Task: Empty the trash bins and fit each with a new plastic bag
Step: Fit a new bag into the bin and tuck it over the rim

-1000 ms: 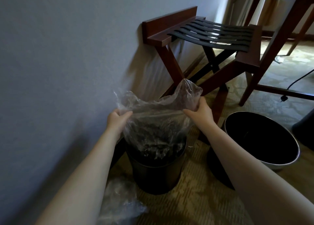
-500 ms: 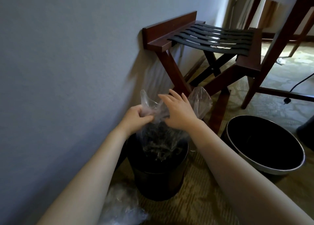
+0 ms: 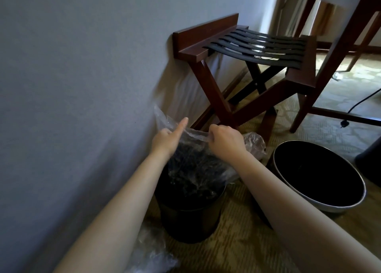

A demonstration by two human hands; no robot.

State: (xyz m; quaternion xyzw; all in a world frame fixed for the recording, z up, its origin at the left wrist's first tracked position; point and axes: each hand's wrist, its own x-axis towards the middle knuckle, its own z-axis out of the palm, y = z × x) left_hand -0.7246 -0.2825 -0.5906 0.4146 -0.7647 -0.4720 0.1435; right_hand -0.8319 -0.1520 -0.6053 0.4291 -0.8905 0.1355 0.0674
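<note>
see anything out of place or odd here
The unlined bin on the right looks tipped at a slant, not upright, and a crumpled plastic bag lies loose on the carpet beside the wall.

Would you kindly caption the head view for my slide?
Right hand grips a clear plastic bag in the dark bin, left hand at its edge; a second bin stands unlined.
</note>
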